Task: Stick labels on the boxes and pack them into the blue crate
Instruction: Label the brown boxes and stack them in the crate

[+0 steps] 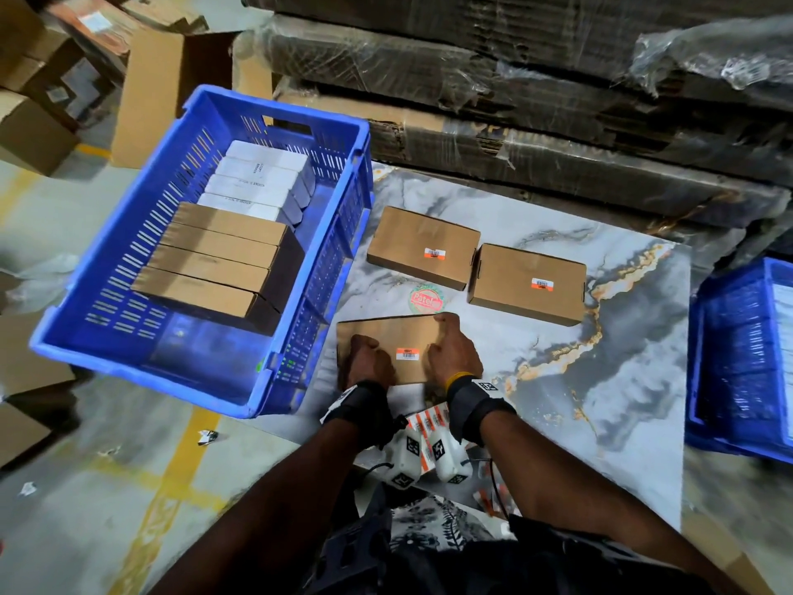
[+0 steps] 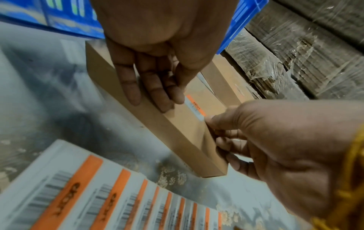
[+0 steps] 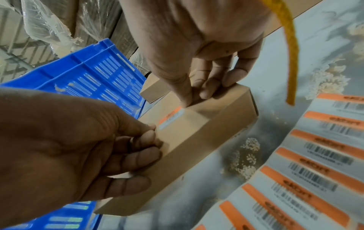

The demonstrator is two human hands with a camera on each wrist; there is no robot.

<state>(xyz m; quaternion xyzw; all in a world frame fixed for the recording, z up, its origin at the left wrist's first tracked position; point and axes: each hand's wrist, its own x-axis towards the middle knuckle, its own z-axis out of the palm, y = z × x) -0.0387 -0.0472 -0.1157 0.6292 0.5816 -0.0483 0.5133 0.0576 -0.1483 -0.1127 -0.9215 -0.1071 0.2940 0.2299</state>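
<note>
A flat brown cardboard box [image 1: 386, 337] lies at the near left of the marble table, with an orange-and-white label [image 1: 407, 354] on its top. My left hand [image 1: 369, 358] grips its left part, thumb on top and fingers curled against the near side [image 3: 138, 149]. At the right end my right hand [image 1: 450, 350] holds on, its fingertips [image 3: 206, 91] curled over the edge beside the label [image 3: 171, 116]. The blue crate [image 1: 141, 375] stands to the left. It holds a row of brown boxes [image 1: 214, 259] and a row of white boxes [image 1: 257, 182].
Two more labelled brown boxes [image 1: 422, 246] [image 1: 530, 283] lie further back on the table. A strip of orange labels [image 2: 118, 194] lies near my wrists. A second blue crate [image 1: 738, 358] stands at the right. Wrapped flat cardboard stacks [image 1: 515, 100] wall off the back.
</note>
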